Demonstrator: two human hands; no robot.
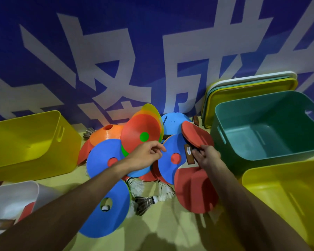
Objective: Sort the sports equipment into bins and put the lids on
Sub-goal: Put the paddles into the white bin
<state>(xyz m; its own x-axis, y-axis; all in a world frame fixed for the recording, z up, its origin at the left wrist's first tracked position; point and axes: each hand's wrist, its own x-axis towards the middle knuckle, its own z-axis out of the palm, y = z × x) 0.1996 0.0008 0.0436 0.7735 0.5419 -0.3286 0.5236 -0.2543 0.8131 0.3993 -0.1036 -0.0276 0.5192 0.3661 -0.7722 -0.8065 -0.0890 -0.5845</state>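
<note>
Seen from the head: sports things lie in a heap between the bins. The left hand (147,153) pinches the low rim of a stack of cones (143,131), so the stack stands tipped up. The right hand (208,156) is curled round the handle of a red paddle (196,135), held just over a blue cone (168,161). The white bin (16,183) has a paddle in it (likely where this one goes). The green bin (230,156) is empty. The lids (243,91) lean on the wall for later.
</note>
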